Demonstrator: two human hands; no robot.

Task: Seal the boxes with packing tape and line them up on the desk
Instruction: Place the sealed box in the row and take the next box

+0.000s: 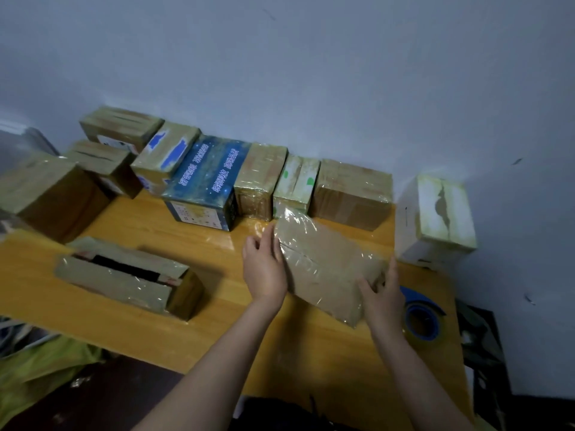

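A flat brown cardboard box (323,262) covered in clear tape lies slantwise on the yellow wooden desk (217,321). My left hand (264,269) lies against its left side with the fingers fairly straight. My right hand (381,293) holds its near right corner, thumb and fingers bent round the edge. A roll of packing tape with a blue core (423,320) sits on the desk just right of my right hand. Several taped boxes (258,178) stand side by side along the wall, among them a blue starry box (202,181).
A brown box with its top flaps apart (124,275) lies at the desk's left front. More boxes (49,194) are stacked at the far left. A white box (438,219) stands at the right end. Yellow-green cloth (40,365) lies below the desk's left edge.
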